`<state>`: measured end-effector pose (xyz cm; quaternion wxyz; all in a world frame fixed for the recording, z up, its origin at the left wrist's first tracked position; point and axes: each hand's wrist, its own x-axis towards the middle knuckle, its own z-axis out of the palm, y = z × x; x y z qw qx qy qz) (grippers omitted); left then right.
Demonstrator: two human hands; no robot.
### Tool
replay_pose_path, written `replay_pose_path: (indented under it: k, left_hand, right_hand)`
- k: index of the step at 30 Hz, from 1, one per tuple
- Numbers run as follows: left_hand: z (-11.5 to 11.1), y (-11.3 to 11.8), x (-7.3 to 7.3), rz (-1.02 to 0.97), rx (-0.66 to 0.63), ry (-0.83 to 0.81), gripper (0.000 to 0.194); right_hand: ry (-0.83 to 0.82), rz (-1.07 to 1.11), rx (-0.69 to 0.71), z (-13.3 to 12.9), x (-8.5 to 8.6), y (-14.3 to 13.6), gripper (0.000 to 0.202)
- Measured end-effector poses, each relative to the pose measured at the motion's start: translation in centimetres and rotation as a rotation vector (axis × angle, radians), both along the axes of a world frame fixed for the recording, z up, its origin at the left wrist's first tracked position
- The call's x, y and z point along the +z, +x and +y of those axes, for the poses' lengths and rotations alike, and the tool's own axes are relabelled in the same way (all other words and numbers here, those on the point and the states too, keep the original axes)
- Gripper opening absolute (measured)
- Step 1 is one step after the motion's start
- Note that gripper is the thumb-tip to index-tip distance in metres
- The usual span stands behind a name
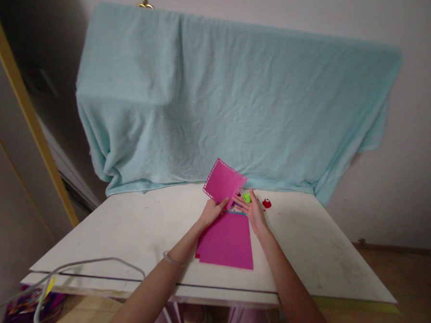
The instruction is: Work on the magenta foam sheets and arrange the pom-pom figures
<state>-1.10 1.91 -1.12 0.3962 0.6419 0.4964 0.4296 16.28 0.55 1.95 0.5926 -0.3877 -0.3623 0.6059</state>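
Note:
My left hand (213,211) pinches the lower corner of a small pink sheet of paper (223,181), thumb on top. A row of small punched holes runs along several of the sheet's edges, and it is held tilted above the table. My right hand (252,210) is open just right of the sheet, fingers stretched toward its edge; I cannot tell whether they touch it. Behind those fingers sits a small bright green object (247,197), partly hidden. Below both hands lies a larger magenta sheet (227,241), with a bit of red showing under its left corner.
A small red object (267,203) lies right of my right hand, with tiny scraps around it. The white table (125,234) meets a light blue cloth (240,100) hanging at the back. A grey cable (98,260) loops over the front left edge.

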Motion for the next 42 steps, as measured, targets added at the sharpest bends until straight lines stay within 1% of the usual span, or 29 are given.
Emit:
replay_pose_path:
  k: [7,12,16,21,23,28,32,36,42]
  left_hand:
    - [0.37,-0.10,-0.47,0.036,0.001,0.004,0.055]
    - [0.57,-0.10,-0.82,0.012,0.010,0.006,0.056]
    - [0.52,-0.08,-0.71,0.002,0.024,-0.007,0.057]
    - [0.32,-0.01,-0.35,-0.011,0.020,-0.030,0.055]
    - [0.20,0.05,-0.19,-0.034,0.009,-0.026,0.054]
    - [-0.11,0.17,-0.01,-0.079,0.019,-0.039,0.051]
    - [0.00,0.14,-0.33,-0.103,-0.002,-0.053,0.051]
    - [0.10,0.17,-0.43,-0.111,-0.003,-0.038,0.050]
    - [-0.07,0.29,-0.05,-0.108,0.009,-0.041,0.050]
  right_hand:
    - [-0.004,0.011,0.010,-0.02,0.14,0.14,0.041]
    - [-0.022,0.007,0.022,0.00,0.27,0.37,0.044]
    - [-0.009,0.024,0.009,0.17,0.09,0.49,0.043]
    - [-0.027,0.067,-0.055,0.40,-0.25,0.41,0.039]
    - [-0.061,0.102,-0.035,0.46,-0.31,0.33,0.036]
    - [-0.151,0.183,0.095,0.59,-0.31,0.20,0.034]
    - [-0.145,0.299,0.149,0.65,-0.25,0.30,0.033]
    - [-0.121,0.357,0.142,0.63,-0.24,0.47,0.029]
    - [-0.098,0.344,0.105,0.61,-0.41,0.49,0.026]
